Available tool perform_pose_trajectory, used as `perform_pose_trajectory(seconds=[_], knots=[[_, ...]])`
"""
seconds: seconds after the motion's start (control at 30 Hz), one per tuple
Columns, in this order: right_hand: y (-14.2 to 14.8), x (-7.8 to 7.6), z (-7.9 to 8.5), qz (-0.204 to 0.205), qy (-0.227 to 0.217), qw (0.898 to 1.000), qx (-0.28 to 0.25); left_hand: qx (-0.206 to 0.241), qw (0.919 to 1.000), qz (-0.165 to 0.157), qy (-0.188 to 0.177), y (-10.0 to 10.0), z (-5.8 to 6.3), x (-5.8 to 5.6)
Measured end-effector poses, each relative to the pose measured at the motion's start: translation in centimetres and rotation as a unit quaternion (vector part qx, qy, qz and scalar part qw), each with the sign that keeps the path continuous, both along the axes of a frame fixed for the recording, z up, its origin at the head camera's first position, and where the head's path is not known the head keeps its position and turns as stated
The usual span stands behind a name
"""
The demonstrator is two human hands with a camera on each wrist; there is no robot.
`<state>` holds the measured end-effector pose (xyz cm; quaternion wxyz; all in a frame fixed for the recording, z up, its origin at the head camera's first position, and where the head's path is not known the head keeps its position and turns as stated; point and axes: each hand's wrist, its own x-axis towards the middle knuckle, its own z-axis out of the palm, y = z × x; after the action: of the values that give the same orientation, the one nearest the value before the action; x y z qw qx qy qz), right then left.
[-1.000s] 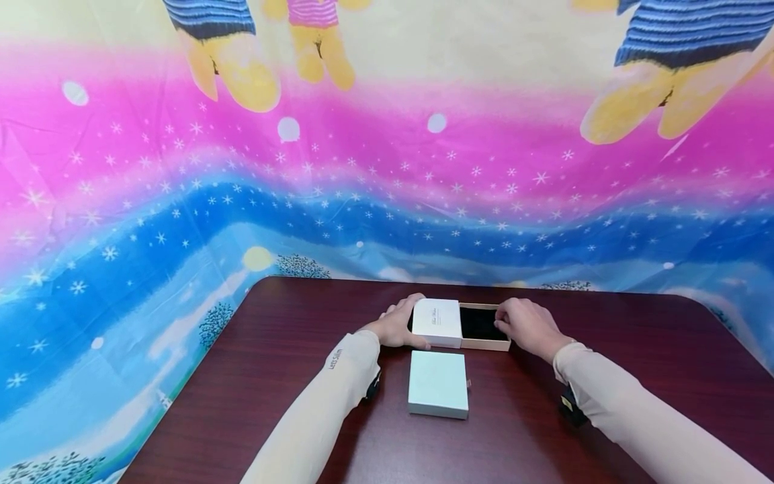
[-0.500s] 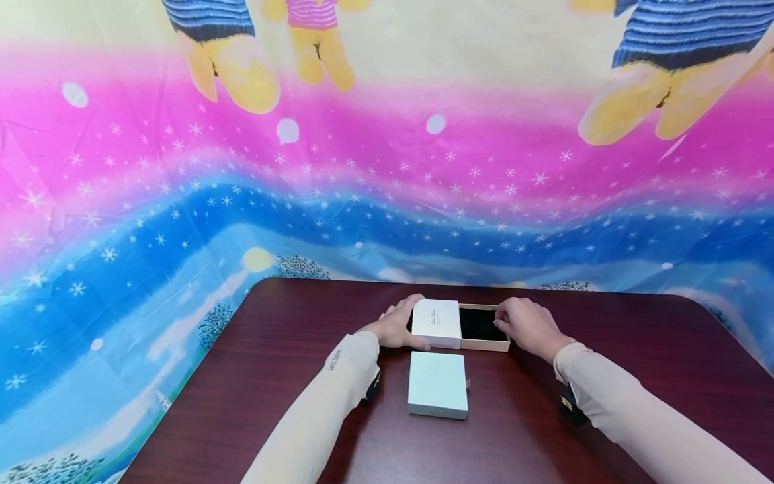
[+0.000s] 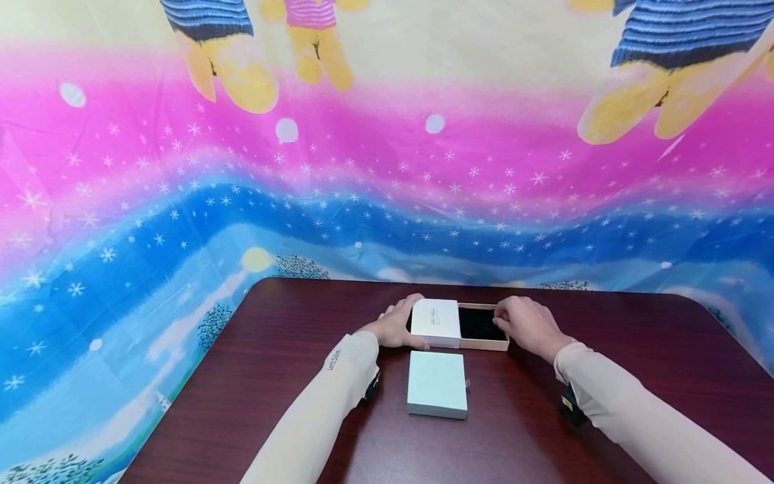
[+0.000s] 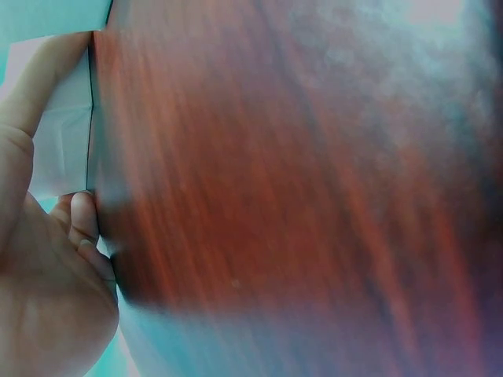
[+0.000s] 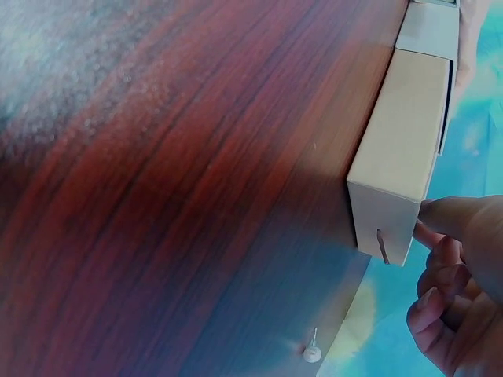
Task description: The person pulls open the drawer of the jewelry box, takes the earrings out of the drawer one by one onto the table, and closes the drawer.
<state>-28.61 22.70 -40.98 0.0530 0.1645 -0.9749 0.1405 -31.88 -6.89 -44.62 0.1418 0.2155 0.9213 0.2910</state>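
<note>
A white slide-out box with small print on its sleeve lies near the back of the table. Its tan drawer, lined with a black pad, is pulled out to the right. My left hand grips the sleeve from the left, thumb along the front side. The right hand is at the drawer's outer end, fingers curled, thumb and fingertips over the rim at the black pad; I cannot tell what they pinch. In the right wrist view a ribbon tab hangs from the drawer's end.
A closed pale mint box with a small tab on its right side lies in front of the white box. In the right wrist view a small pearl-like stud with a pin lies on the dark red wooden table. A printed curtain hangs behind.
</note>
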Motion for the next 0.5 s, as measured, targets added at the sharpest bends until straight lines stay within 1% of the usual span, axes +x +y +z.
perform_pose_trajectory(seconds=[0.1,0.23,0.47,0.5], knots=[[-0.02,0.10,0.12,-0.002,0.001,1.000,-0.001,0.004,1.0000,-0.001,-0.003,0.00,0.00,-0.03],[-0.01,0.20,0.20,-0.003,0.004,1.000,-0.001,0.007,1.0000,0.002,-0.005,-0.05,-0.34,-0.30],[0.19,0.30,0.33,-0.002,0.010,1.000,-0.002,0.003,1.0000,0.001,-0.004,-0.05,-0.09,-0.14],[0.21,0.31,0.35,-0.001,0.011,1.000,-0.003,0.001,1.0000,0.001,-0.004,-0.04,-0.21,-0.24]])
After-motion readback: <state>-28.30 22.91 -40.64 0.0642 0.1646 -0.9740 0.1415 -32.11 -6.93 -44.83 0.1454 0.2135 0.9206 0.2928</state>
